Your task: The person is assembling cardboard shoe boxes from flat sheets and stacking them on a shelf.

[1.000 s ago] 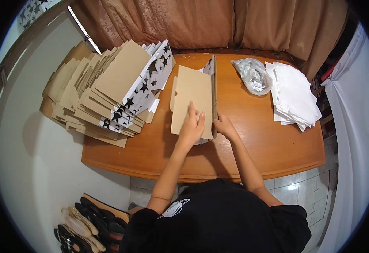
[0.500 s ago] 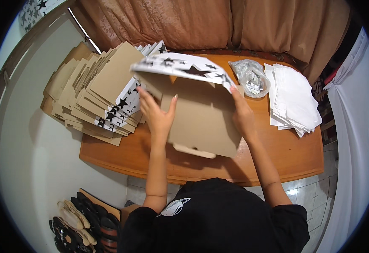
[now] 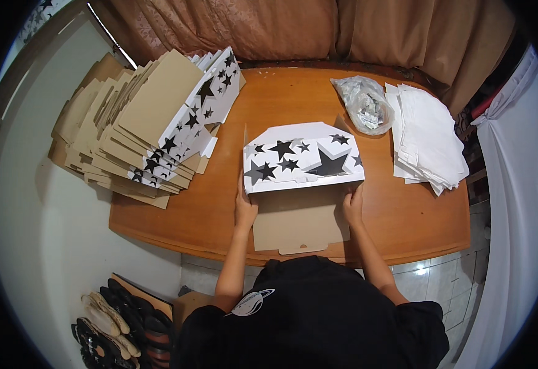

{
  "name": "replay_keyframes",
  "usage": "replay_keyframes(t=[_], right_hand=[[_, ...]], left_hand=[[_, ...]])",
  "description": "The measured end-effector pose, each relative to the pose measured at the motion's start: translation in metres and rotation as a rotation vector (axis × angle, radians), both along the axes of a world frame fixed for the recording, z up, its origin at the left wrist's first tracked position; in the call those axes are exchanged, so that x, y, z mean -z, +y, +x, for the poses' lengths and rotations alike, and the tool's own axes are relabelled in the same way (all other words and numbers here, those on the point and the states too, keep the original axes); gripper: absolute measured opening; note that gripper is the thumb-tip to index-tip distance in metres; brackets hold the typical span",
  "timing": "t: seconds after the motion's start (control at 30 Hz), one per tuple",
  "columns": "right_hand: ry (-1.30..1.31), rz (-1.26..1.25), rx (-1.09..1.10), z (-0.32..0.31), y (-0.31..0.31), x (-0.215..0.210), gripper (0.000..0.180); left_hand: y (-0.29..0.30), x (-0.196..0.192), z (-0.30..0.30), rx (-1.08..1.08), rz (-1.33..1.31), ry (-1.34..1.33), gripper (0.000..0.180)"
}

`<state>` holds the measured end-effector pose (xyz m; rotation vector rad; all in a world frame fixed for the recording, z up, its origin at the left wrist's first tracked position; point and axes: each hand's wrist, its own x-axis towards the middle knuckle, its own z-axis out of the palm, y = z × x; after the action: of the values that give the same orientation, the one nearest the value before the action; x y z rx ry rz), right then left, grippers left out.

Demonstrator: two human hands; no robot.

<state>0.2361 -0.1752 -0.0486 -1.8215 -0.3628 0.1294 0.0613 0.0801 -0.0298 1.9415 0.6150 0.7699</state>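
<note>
A partly folded cardboard box [image 3: 303, 132] stands on the table in front of me. Its outer face is white with black stars. A plain brown panel [image 3: 300, 221] with a small tab extends from it toward my body. My left hand [image 3: 245, 209] grips the box's near left corner, its fingers closed and partly hidden by the side. At the near right corner, my right hand [image 3: 353, 206] holds the other side, with the thumb up along the edge.
A leaning pile of flat cardboard boxes [image 3: 152, 98] covers the table's left side. At the back right are a clear plastic bag [image 3: 367, 111] of small pieces and a stack of white sheets [image 3: 426, 135]. Shoes [image 3: 121, 320] lie at lower left, beyond the wooden table's [image 3: 158, 221] edge.
The box has turned and come down onto the table, its starred face now toward the top and the brown panel toward me. Both hands moved nearer me, and my left hand closed on its side.
</note>
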Motion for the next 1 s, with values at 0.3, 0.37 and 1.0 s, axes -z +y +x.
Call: replay_keyframes(t=[0.3,0.37,1.0], right_hand=[[-0.167,0.093,-0.411,0.024,-0.029,-0.03,0.067],[-0.251,0.004,-0.467,0.037,-0.037,-0.077,0.07],[-0.748,-0.156,-0.533,0.047,-0.009,-0.077,0.066]], left_hand=[[0.008,-0.035,-0.016,0.131,0.389,-0.107,0.091],[0.018,-0.061,-0.026,0.24,0.512,-0.032,0.093],[0.047,-0.042,-0.024,0.211,0.525,-0.102,0.056]])
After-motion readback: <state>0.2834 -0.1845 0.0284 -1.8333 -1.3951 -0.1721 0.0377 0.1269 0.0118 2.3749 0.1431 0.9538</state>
